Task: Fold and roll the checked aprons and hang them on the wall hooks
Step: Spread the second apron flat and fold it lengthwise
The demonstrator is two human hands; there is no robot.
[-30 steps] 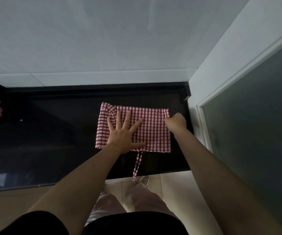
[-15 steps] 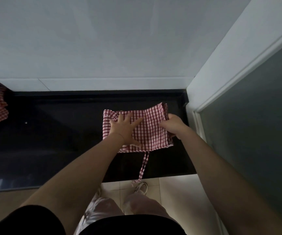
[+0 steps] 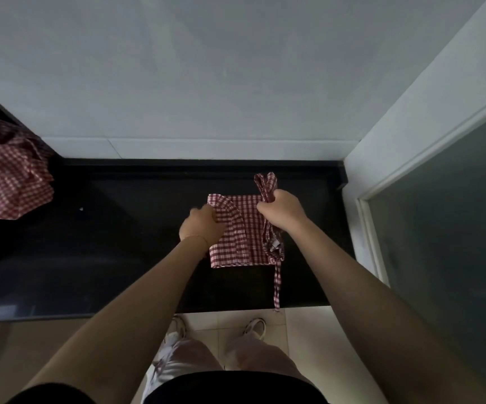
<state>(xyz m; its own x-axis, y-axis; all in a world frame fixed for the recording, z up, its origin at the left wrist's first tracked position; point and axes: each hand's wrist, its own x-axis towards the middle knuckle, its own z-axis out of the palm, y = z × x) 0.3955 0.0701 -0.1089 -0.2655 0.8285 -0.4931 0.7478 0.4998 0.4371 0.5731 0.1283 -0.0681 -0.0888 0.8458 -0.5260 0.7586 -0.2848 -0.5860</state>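
A folded red-and-white checked apron [image 3: 246, 243] lies on the black counter [image 3: 119, 258], right of centre. My right hand [image 3: 284, 211] grips its bunched right edge and holds it lifted, so a flap stands up behind the fist. My left hand [image 3: 202, 225] holds the apron's left edge, fingers curled over the cloth. One apron strap [image 3: 277, 287] trails down past the counter's front edge. No wall hooks are in view.
Another crumpled checked apron [image 3: 8, 176] lies at the counter's far left. A white wall [image 3: 206, 83] rises behind the counter, and a frosted glass door [image 3: 446, 214] with a white frame stands close on the right. My feet are on the tiled floor [image 3: 308, 339] below.
My right hand has gathered the apron's right edge and raised it toward the left. My left hand went from lying flat on the cloth to gripping its left edge.
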